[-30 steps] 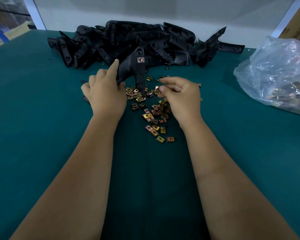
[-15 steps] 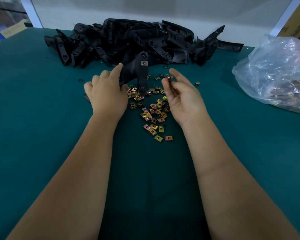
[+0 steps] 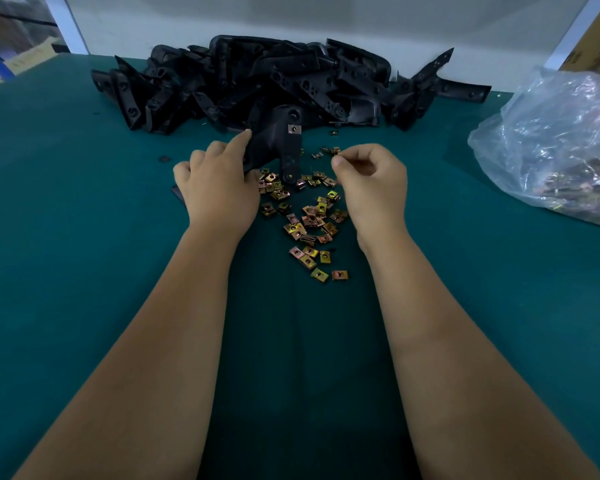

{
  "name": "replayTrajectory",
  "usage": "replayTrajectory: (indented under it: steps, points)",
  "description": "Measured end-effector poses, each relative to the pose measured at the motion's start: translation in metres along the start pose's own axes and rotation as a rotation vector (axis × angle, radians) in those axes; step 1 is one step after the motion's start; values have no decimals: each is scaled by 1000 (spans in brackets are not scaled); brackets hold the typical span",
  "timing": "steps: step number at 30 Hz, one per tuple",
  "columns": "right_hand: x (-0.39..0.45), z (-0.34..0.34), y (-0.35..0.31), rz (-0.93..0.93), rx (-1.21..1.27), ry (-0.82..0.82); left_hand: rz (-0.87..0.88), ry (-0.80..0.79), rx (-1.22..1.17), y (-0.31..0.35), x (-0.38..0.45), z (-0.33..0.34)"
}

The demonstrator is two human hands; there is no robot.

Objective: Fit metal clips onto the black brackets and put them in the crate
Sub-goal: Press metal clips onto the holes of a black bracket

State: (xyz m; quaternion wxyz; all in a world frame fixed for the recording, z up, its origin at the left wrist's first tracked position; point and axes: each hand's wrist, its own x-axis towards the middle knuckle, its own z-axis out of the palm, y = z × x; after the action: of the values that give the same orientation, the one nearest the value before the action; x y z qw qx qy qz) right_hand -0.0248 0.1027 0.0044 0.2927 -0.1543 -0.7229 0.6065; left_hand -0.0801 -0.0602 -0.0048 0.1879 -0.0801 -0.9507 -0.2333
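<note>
Fitting: bracket [image 3: 274,147] is gripped upright by left hand [image 3: 219,188] over loose clips [image 3: 309,220] on tabletop [image 3: 66,237]; one clip seems pinched in curled right hand [image 3: 371,181]. It is best slid squarely onto the lower hole.

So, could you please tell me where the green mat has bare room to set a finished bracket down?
Bare mat lies left of the left hand, and between the right hand and the plastic bag. Crowded: loose clips between the hands, bracket pile behind.
</note>
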Motion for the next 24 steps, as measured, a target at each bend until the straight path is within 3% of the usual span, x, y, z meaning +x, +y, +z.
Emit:
replayTrajectory:
  steps: [8,24]
  points:
    - [-4,3,-2,-104,-110,-46,15,-8,2,-1,0,1]
    - [-3,6,-2,-29,-81,-100,4,-5,3,0,0,1]
